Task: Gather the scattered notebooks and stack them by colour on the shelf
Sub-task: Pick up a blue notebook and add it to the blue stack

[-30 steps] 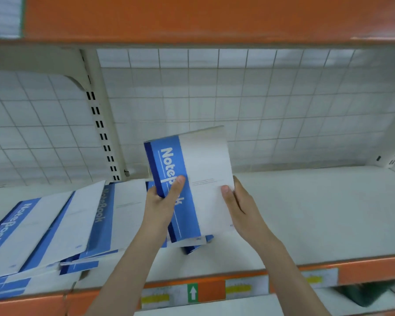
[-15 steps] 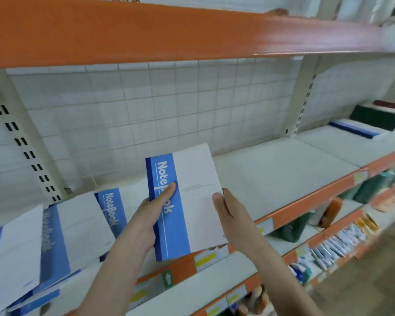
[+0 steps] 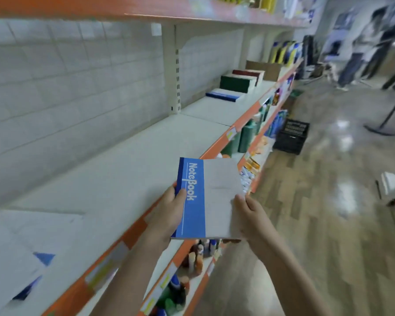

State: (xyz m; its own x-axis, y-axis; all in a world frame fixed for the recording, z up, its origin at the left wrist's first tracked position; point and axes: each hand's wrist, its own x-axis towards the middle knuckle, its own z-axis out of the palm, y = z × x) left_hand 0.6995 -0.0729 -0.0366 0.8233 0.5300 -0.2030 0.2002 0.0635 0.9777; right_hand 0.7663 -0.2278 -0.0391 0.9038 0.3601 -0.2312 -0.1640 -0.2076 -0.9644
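Note:
I hold a blue-and-white notebook [image 3: 209,197] in front of me, off the front edge of the white shelf [image 3: 128,165]. My left hand [image 3: 170,213] grips its blue spine side, thumb on the cover. My right hand [image 3: 252,215] grips its white right edge. Far along the same shelf stand three neat stacks: a blue stack [image 3: 224,95], a green stack [image 3: 236,82] and a dark red stack [image 3: 249,73]. Scattered blue-and-white notebooks [image 3: 25,254] lie blurred at the lower left of the shelf.
An orange-edged upper shelf [image 3: 192,17] runs overhead. Lower shelves [image 3: 249,142] hold bottles and packets. A black crate [image 3: 291,139] sits on the wooden floor by the shelving. A stand pole [image 3: 390,115] and blurred people [image 3: 369,42] are at the far right.
The view has swung right along the aisle. Both hands have carried the notebook away from the scattered pile, toward the sorted stacks; the pile has slid to the lower left corner.

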